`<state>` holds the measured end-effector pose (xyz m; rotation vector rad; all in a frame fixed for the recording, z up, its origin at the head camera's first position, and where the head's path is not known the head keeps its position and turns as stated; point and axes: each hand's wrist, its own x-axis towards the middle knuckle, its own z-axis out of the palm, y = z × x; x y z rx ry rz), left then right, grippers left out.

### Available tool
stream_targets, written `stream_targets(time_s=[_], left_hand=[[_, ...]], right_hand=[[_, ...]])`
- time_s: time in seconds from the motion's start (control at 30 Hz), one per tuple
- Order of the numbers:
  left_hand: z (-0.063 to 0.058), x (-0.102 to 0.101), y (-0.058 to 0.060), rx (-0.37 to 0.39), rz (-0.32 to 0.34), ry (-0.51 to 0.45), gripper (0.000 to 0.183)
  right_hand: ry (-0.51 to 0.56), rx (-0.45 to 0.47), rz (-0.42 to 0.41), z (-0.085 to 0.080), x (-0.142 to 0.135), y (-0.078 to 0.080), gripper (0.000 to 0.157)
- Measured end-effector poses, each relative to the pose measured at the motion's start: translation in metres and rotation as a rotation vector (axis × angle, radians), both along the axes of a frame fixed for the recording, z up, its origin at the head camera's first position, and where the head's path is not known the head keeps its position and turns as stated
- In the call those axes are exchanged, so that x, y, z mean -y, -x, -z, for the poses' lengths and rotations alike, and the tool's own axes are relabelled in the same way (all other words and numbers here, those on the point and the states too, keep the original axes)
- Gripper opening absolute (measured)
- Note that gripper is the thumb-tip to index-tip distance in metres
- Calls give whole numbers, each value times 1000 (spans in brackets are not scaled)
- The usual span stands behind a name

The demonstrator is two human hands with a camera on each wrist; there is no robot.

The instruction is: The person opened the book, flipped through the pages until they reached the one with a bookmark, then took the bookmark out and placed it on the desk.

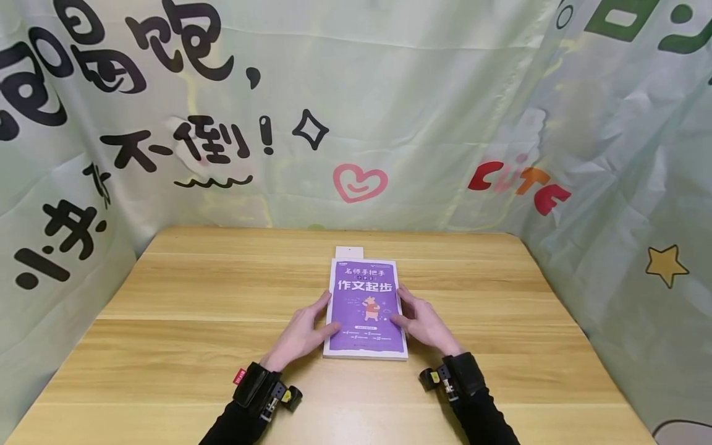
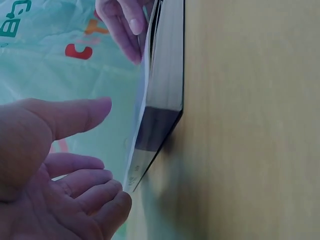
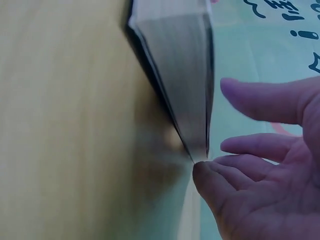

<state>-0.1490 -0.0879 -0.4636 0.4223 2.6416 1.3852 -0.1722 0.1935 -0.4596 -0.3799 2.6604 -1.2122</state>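
A thick book with a purple cover (image 1: 361, 309), a small pig-like figure printed on it, lies face up on the wooden table. On its left side is my left hand (image 1: 305, 327), fingers extended along the edge and thumb over the cover's lower left. My right hand (image 1: 425, 318) mirrors it on the right side. The left wrist view has the left thumb (image 2: 82, 117) standing off the cover, with fingertips right at the book's edge (image 2: 150, 130). In the right wrist view, relaxed fingers (image 3: 250, 170) reach the page block (image 3: 175, 65), the thumb apart from it.
A small white card-like piece (image 1: 349, 252) sticks out beyond the book's far edge. The wooden table (image 1: 222, 278) is bounded at the back and sides by a pale green printed cloth (image 1: 423, 111). Black bands with small cameras (image 1: 258, 389) are on both wrists.
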Motion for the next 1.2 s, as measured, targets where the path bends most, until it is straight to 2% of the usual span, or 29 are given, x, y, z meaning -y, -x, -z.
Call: stream_targets(time_s=[0.2,0.37,0.47,0.67,1.0,1.2], left_hand=[[-5,1,-1,-24,19,44,73],[-8,1,-2,-61,67,78,73],[-9,1,-3,-97,95,110,73],[-12,2,-7,-94,123,193,73],[-16,-1,-12,-119,161,280,79],[-18,-1,-14,-170,201,343,78]], right_hand=[[20,-30,-30,-3,-1,-1,71],[4,-65,-50,-7,-2,-3,72],[-17,-92,-69,-9,-3,-4,72],[-54,-143,-125,-15,-2,-8,72],[-142,-143,-206,-25,0,-15,73],[-209,-166,-243,-29,3,-18,72]])
